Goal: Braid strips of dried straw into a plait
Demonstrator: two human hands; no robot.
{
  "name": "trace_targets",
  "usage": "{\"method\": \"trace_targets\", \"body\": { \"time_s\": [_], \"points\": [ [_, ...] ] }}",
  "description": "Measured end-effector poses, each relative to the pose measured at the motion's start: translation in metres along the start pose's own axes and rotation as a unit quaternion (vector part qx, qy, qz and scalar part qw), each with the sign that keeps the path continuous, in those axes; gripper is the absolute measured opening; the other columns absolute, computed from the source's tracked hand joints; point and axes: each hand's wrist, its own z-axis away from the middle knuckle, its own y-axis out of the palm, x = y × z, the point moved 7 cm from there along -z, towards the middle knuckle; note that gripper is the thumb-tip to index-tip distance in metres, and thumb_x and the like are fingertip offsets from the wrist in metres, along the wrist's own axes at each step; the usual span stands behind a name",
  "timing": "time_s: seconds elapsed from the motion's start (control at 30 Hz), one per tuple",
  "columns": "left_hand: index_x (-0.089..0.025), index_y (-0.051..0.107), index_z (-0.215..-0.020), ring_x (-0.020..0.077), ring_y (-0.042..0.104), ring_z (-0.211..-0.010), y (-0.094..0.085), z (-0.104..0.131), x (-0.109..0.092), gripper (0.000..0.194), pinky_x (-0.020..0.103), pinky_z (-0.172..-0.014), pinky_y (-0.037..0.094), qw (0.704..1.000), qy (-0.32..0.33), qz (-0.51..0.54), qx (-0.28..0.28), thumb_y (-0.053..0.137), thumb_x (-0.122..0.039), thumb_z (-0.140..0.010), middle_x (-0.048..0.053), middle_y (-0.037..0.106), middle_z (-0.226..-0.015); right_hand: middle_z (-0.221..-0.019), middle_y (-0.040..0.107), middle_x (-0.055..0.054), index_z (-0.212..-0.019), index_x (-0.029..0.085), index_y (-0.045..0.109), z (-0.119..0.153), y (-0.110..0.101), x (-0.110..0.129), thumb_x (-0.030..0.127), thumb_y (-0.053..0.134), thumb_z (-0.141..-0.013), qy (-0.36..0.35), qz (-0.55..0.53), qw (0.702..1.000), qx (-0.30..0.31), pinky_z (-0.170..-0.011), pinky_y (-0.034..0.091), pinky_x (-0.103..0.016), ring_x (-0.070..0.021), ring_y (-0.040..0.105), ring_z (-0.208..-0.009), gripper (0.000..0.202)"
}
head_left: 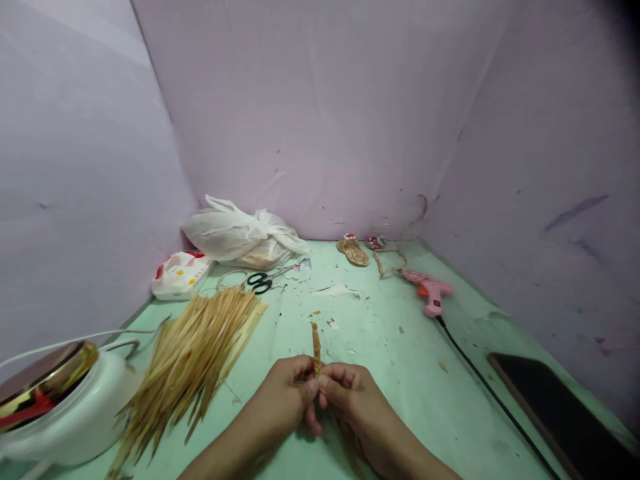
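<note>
A short braid of tan dried fibre (317,345) stands upright between my hands at the front middle of the table. My left hand (295,390) pinches it from the left, thumb against the strands. From the other side my right hand (345,393) grips its lower part, with thumb and index finger pressed together. Loose strands trail down below the right hand, partly hidden and blurred. Left of my hands lies a spread bundle of dried fibre strips (200,353).
Black-handled scissors (261,283), a tied white plastic bag (243,237) and a tissue pack (181,275) lie at the back left. A pink glue gun (433,293) with a black cord, and a phone (555,413), are to the right. A small woven piece (353,252) sits near the back wall.
</note>
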Motion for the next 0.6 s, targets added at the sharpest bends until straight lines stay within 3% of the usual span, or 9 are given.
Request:
{"method": "trace_targets", "body": {
  "time_s": [0.13,0.2,0.33,0.4,0.5,0.6],
  "points": [
    [-0.016,0.049,-0.058,0.0037,0.022,-0.03,-0.002,0.001,0.006,0.009,0.019,-0.033,0.018,0.999,-0.054,-0.007,-0.003,0.049,-0.024,-0.062,-0.008,0.038,-0.039,-0.047,0.053,0.004,-0.066,0.015,0.05,-0.003,-0.016,0.0,0.021,0.062,-0.062,-0.024,0.067,0.995,-0.076,-0.049,0.032,-0.021,-0.0081,0.045,-0.044,0.014],
    [-0.016,0.049,-0.053,0.0039,0.016,-0.031,-0.005,0.001,0.009,0.013,0.021,-0.035,0.011,0.997,-0.073,-0.018,-0.011,0.048,-0.024,-0.063,-0.01,0.027,-0.033,-0.046,0.053,0.006,-0.078,0.017,0.047,-0.003,-0.019,0.0,0.02,0.061,-0.064,-0.041,0.085,0.991,-0.093,-0.049,0.031,-0.02,-0.0081,0.045,-0.044,0.02],
    [-0.014,0.048,-0.045,0.0058,0.029,-0.041,-0.01,-0.002,0.001,0.016,0.021,-0.043,0.018,0.995,0.011,-0.09,-0.031,0.049,-0.022,-0.059,-0.004,0.041,-0.04,-0.046,0.052,0.007,-0.084,0.019,0.042,-0.002,-0.018,-0.002,0.021,0.056,-0.067,-0.047,0.106,0.991,-0.073,-0.049,0.031,-0.02,-0.0089,0.046,-0.046,0.021],
    [-0.015,0.048,-0.044,0.0074,0.031,-0.044,-0.012,-0.003,-0.002,0.018,0.022,-0.045,0.021,0.986,0.037,-0.159,-0.038,0.05,-0.024,-0.059,-0.003,0.042,-0.042,-0.047,0.053,0.006,-0.084,0.019,0.046,-0.001,-0.019,0.001,0.021,0.054,-0.068,-0.045,0.166,0.983,-0.069,-0.046,0.028,-0.02,-0.0081,0.042,-0.043,0.018],
    [-0.017,0.041,-0.044,0.0082,0.027,-0.046,-0.017,-0.004,-0.003,0.021,0.023,-0.045,0.02,0.975,0.049,-0.206,-0.062,0.05,-0.028,-0.06,-0.006,0.032,-0.043,-0.052,0.056,0.002,-0.076,0.016,0.058,0.002,-0.023,0.017,0.024,0.055,-0.069,-0.066,0.342,0.932,-0.098,-0.046,0.029,-0.021,-0.0092,0.042,-0.046,0.01],
    [-0.017,0.042,-0.048,0.0093,0.03,-0.049,-0.019,-0.005,-0.004,0.019,0.023,-0.047,0.022,0.973,0.056,-0.206,-0.088,0.048,-0.028,-0.062,-0.005,0.034,-0.047,-0.056,0.061,-0.003,-0.063,0.015,0.065,0.007,-0.025,0.031,0.03,0.054,-0.072,-0.056,0.467,0.874,-0.121,-0.05,0.032,-0.024,-0.0123,0.048,-0.053,0.02]
  ]
}}
